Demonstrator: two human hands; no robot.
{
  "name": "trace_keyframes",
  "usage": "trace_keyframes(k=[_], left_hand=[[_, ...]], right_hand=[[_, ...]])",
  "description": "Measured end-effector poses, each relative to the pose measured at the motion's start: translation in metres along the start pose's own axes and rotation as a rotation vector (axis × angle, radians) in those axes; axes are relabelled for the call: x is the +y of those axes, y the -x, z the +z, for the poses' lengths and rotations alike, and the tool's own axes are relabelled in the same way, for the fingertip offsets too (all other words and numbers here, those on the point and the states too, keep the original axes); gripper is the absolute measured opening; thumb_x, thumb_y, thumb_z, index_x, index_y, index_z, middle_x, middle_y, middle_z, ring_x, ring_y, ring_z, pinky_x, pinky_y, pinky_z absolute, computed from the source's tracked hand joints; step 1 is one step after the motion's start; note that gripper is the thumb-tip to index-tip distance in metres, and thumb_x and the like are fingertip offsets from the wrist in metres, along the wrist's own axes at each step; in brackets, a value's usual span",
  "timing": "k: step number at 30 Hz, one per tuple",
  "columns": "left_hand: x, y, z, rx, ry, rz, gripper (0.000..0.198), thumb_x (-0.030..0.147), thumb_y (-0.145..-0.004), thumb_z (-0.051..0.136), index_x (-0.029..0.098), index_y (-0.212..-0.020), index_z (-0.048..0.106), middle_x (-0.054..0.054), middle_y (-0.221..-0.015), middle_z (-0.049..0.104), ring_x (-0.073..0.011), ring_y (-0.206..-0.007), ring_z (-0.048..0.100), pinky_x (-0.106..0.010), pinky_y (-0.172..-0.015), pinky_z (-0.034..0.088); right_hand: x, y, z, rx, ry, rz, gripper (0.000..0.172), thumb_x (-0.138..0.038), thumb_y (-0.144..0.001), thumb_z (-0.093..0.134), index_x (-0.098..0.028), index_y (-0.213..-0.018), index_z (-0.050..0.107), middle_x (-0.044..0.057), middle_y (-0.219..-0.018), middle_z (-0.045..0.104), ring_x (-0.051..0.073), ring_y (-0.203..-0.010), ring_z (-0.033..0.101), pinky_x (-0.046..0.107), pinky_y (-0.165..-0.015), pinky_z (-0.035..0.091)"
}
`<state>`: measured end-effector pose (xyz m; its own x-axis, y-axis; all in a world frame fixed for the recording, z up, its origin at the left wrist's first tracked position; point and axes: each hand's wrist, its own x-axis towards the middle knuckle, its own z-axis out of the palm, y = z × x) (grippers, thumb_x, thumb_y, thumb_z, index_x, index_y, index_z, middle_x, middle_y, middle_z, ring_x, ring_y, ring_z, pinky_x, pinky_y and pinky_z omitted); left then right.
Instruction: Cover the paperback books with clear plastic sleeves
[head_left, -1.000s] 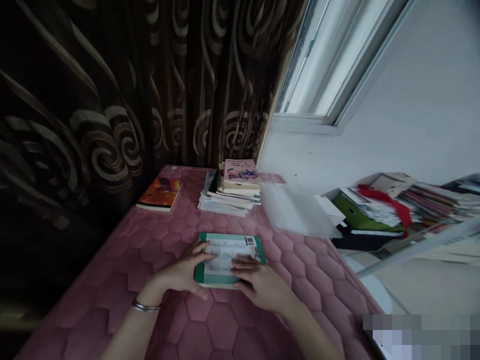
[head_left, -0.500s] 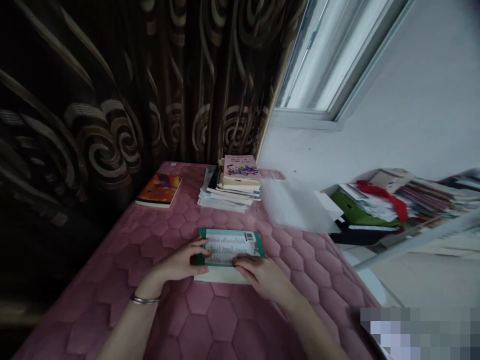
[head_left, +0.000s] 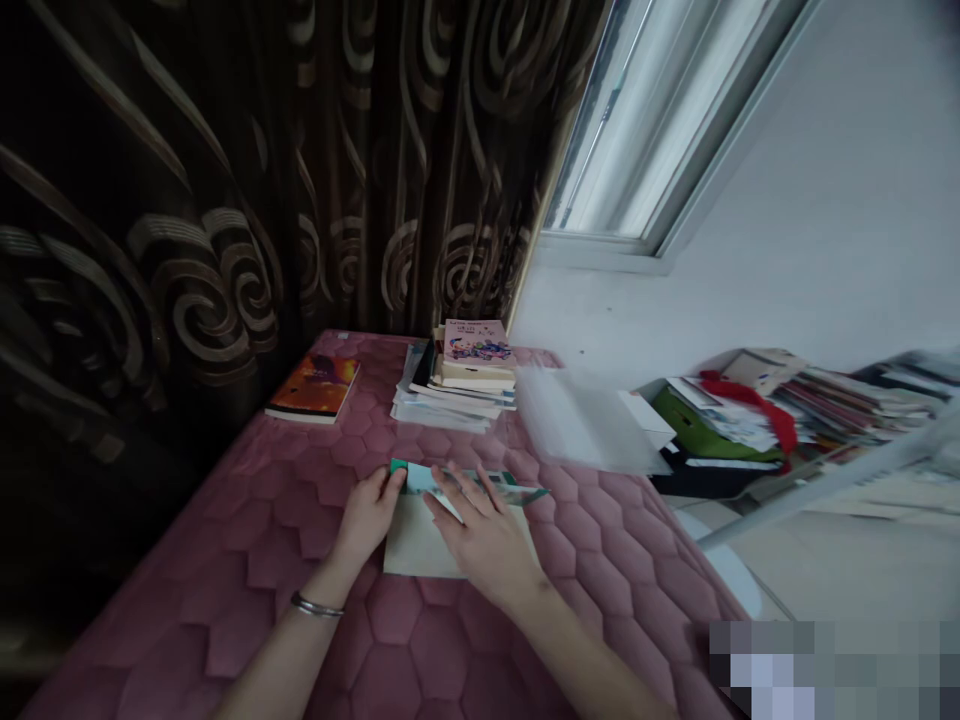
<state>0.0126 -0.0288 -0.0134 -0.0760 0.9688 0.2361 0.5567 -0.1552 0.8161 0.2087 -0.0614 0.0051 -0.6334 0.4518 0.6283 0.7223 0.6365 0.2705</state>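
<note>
The opened book (head_left: 420, 540) lies on the quilted mat (head_left: 397, 620), before a stack of books and papers (head_left: 461, 385). Left of that stack lies a paperback (head_left: 311, 388), right of it a sheet (head_left: 585, 420); behind hangs the curtain (head_left: 337, 150).

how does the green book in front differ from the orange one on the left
The green book is partly open; the orange book lies closed. The left hand and right hand touch the green book; neither touches the orange book. Both books rest on the pink quilted surface.
</note>
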Motion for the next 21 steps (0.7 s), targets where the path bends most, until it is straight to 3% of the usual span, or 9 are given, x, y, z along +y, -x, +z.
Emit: trace_keyframes(k=[6, 11, 15, 21], left_hand=[[-0.023, -0.01, 0.004, 0.144, 0.156, -0.102, 0.026, 0.039, -0.08, 0.048, 0.02, -0.091, 0.062, -0.01, -0.096, 0.071, -0.0251, -0.091, 0.064, -0.036, -0.084, 0.046], [-0.036, -0.025, 0.003, 0.157, 0.426, -0.271, 0.019, 0.028, -0.072, 0.055, 0.019, -0.088, 0.061, -0.01, -0.098, 0.07, -0.0244, -0.098, 0.063, -0.037, -0.092, 0.043], [-0.033, -0.048, 0.008, 0.125, 0.563, -0.353, 0.018, 0.02, -0.064, 0.06, 0.019, -0.082, 0.06, -0.006, -0.088, 0.069, -0.0208, -0.091, 0.064, -0.031, -0.085, 0.045], [-0.021, -0.092, 0.017, 0.017, 0.63, -0.402, 0.017, 0.022, -0.056, 0.068, 0.019, -0.068, 0.056, 0.003, -0.059, 0.06, -0.0157, -0.061, 0.061, -0.027, -0.063, 0.046]], right_hand=[[0.0, -0.005, 0.021, -0.026, 0.029, 0.142, 0.034, -0.033, -0.089, 0.059, -0.025, -0.122, 0.06, 0.006, -0.144, 0.047, 0.025, -0.132, 0.04, 0.048, -0.113, 0.022], [-0.002, -0.001, 0.015, -0.046, 0.008, 0.145, 0.039, -0.038, -0.089, 0.059, -0.026, -0.126, 0.058, 0.007, -0.145, 0.046, 0.027, -0.131, 0.04, 0.047, -0.111, 0.023], [-0.003, 0.001, 0.017, -0.047, 0.015, 0.147, 0.041, -0.041, -0.09, 0.056, -0.027, -0.129, 0.056, 0.008, -0.147, 0.043, 0.028, -0.133, 0.038, 0.049, -0.112, 0.02], [-0.004, 0.002, 0.019, -0.04, 0.023, 0.132, 0.044, -0.04, -0.09, 0.056, -0.028, -0.132, 0.053, 0.005, -0.147, 0.043, 0.026, -0.134, 0.038, 0.048, -0.114, 0.018]])
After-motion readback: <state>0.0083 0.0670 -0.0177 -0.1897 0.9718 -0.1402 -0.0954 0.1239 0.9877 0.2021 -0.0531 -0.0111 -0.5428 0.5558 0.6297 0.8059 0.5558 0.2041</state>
